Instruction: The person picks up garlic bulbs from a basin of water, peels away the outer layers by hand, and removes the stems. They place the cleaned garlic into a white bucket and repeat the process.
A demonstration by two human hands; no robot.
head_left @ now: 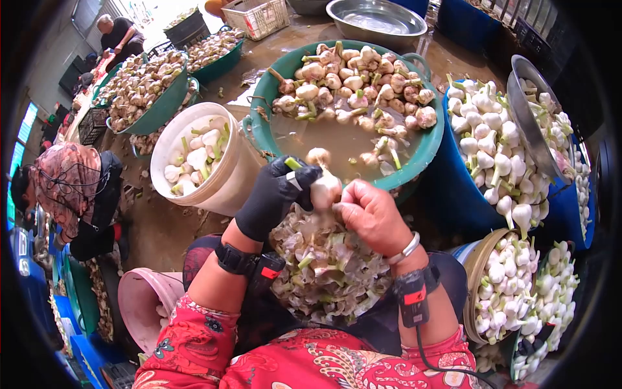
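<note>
Left hand (272, 198), black glove: fingers wrapped around a garlic bulb (326, 189), gripping it from the left side. The green stem stub (293, 163) sticks out past my gloved fingers. Grip is closed and firm on the bulb.

Right hand (370, 217), bare: fingers curled in, tips pinched against the right side of the same bulb. I can't tell whether they have loose skin or the bulb itself. The hand isn't spread at all.

Both hands meet on the one bulb, knuckles nearly touching. It's held over my lap, just in front of the near rim of the green basin (424, 152).

Right under the hands is the peel pile (330, 272), heaped in my lap.

Around me:
- The green basin holds murky water and unpeeled bulbs stacked on its far side.
- The white bucket (230, 181), left of the basin, has clean white bulbs inside.
- The blue tub (453, 188), right of the basin, is piled with white bulbs.
- The woven basket (475, 279), by my right forearm, also holds white bulbs.
- The metal bowl (376, 16) sits beyond the basin.
- The pink bucket (139, 305) is down by my left elbow.

There's a black strap with a red tag on each wrist, and a silver bangle (406, 249) on the right.

A co-worker (71, 185) in a patterned head cover sits at far left, well apart from my hands.
</note>
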